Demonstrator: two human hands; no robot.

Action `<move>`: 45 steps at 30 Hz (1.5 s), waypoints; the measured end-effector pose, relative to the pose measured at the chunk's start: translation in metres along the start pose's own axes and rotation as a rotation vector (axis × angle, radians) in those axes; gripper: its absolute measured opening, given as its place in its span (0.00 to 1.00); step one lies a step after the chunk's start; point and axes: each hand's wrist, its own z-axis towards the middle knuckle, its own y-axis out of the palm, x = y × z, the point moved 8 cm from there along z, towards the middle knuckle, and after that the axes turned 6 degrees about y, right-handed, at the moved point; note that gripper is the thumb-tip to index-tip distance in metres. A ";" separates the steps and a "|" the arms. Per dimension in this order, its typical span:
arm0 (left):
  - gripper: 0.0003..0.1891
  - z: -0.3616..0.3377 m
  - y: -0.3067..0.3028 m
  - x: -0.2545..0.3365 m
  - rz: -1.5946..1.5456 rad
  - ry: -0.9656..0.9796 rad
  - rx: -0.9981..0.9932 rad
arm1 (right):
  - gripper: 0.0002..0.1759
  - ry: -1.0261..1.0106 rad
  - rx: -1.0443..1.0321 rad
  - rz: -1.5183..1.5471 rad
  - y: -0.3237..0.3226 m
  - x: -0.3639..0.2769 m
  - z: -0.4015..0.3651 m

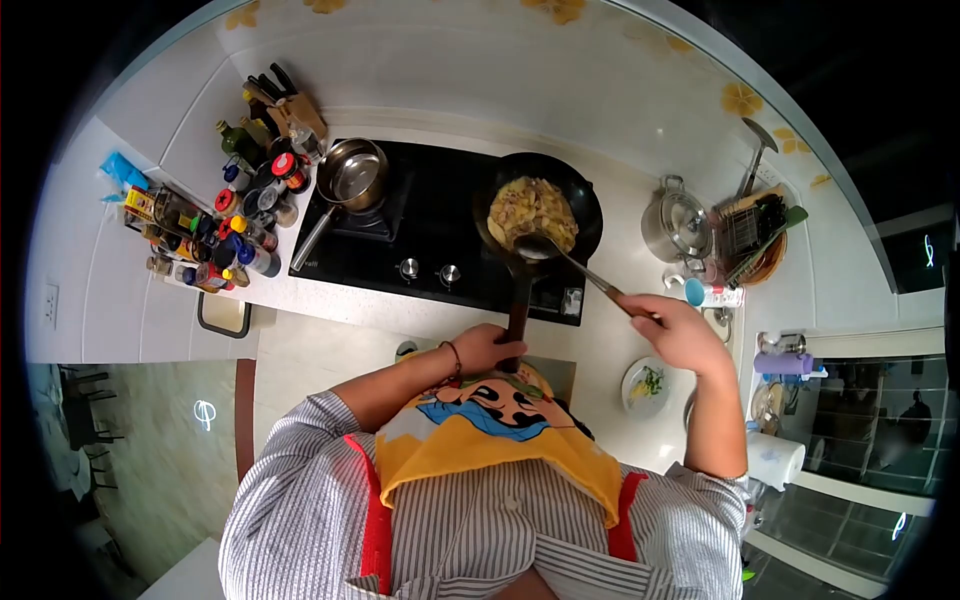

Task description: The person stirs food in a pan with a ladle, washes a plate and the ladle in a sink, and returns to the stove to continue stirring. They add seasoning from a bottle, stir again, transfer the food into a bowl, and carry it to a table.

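Observation:
My left hand (485, 350) is wrapped round the dark handle of a black wok (592, 197), which stands on the right side of the black stove (430, 225). Sliced yellowish-brown food (530, 208) lies in the wok. In my right hand (680, 335) is the wooden handle of a metal ladle (590, 275); its bowl rests at the near edge of the food. A white plate (645, 400) with chopped green and yellow bits is on the counter, below my right hand.
A steel saucepan (352, 177) sits on the left burner. Many bottles and jars (240, 220) and a knife block (297, 112) stand at the left. To the right are a lidded steel pot (679, 226), a utensil rack (745, 230) and a blue-white cup (697, 292).

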 end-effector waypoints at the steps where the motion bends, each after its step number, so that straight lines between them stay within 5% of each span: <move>1: 0.28 0.003 0.002 -0.007 -0.017 -0.013 -0.008 | 0.17 0.006 0.001 0.007 -0.002 0.000 -0.006; 3: 0.26 0.004 0.004 -0.009 -0.028 -0.027 -0.024 | 0.21 -0.038 0.157 -0.285 -0.022 -0.014 -0.022; 12: 0.27 -0.005 -0.001 0.009 -0.049 -0.055 -0.028 | 0.19 -0.041 0.359 -0.520 -0.023 -0.009 -0.011; 19: 0.26 -0.005 -0.001 0.007 -0.052 -0.069 -0.014 | 0.11 0.005 0.419 -0.570 -0.031 0.006 0.011; 45: 0.23 -0.004 -0.001 0.003 -0.130 -0.044 -0.010 | 0.11 -0.035 0.561 -0.736 -0.071 0.042 0.066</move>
